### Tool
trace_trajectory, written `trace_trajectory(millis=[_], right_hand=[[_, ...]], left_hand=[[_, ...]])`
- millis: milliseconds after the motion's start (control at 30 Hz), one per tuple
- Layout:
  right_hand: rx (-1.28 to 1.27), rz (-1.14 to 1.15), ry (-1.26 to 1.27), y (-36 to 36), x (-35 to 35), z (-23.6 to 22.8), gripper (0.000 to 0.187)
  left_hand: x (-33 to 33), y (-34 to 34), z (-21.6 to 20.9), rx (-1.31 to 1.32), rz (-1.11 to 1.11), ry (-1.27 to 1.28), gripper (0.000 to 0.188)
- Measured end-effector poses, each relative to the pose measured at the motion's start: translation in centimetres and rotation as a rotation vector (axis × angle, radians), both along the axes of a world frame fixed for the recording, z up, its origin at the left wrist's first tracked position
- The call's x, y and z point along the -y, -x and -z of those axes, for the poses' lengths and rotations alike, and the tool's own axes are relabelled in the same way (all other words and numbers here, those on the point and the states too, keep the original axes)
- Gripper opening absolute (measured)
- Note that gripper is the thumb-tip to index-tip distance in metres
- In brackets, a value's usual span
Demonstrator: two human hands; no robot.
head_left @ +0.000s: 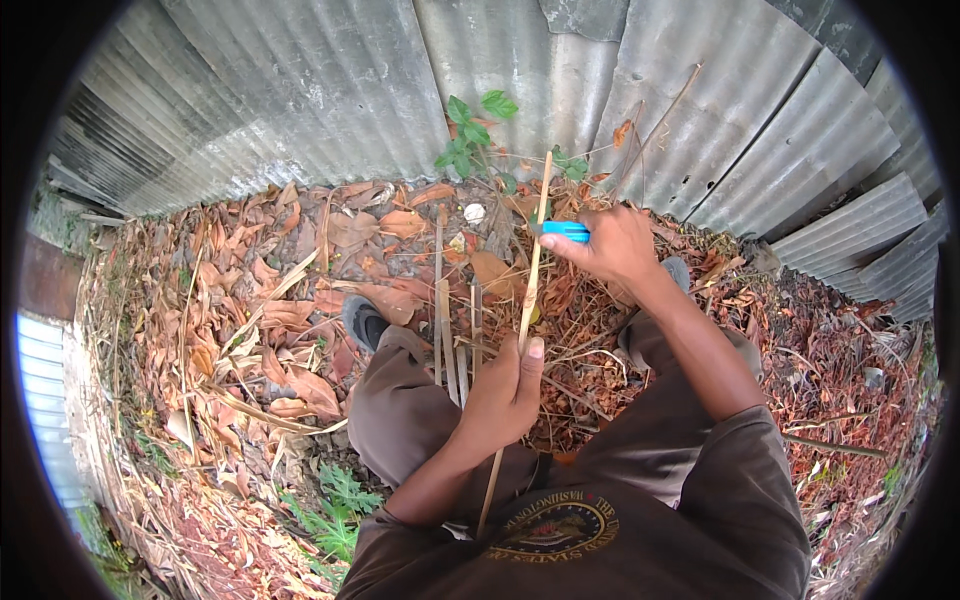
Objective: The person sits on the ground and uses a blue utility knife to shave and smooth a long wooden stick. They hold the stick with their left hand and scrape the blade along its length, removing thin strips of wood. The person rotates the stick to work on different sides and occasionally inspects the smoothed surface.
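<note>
My left hand is closed around a thin, pale split-bamboo stick, its thumb lying along the side. The stick slants upward and away from me, its lower end reaching back toward my shirt. Near its far end, my right hand grips a bright blue-handled knife. The knife's front end meets the stick from the right; its blade is hardly visible. Both hands are in front of my legs, above the littered ground.
Several narrow wooden strips stand or lean between my feet. Corrugated metal sheets form a fence ahead. Dry brown leaves cover the ground. Green plants grow by the fence and at the lower left.
</note>
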State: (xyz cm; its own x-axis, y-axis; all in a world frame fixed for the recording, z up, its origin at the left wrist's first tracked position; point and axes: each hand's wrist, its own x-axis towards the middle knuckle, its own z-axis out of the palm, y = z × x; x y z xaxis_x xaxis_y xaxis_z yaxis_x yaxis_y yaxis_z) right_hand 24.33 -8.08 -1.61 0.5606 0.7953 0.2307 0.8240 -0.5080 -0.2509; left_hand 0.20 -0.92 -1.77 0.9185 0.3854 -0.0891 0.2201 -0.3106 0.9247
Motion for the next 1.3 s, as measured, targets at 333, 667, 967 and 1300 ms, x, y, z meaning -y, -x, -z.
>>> trace_trajectory(millis=[333,667,967,1300], right_hand=[[-0.058,-0.101,-0.007,2.5,1.0,1.2,0.077],[-0.05,-0.104,-0.002,2.5,0.7,1.3,0.071],[-0.328,0.606,-0.051,-11.4,3.6,0.5,0.095],[-0.199,-0.156,-0.209,1.7,2.4,-0.7,0.065]], left_hand=[[0.1,0.4,0.9,-0.068,-0.044,0.112,0.034],[0.0,0.3,-0.2,-0.044,-0.036,-0.042,0.03],[3.8,1.6,-1.7,0.198,0.273,0.198,0.03],[-1.5,-0.5,0.0,0.001,0.004,1.198,0.04]])
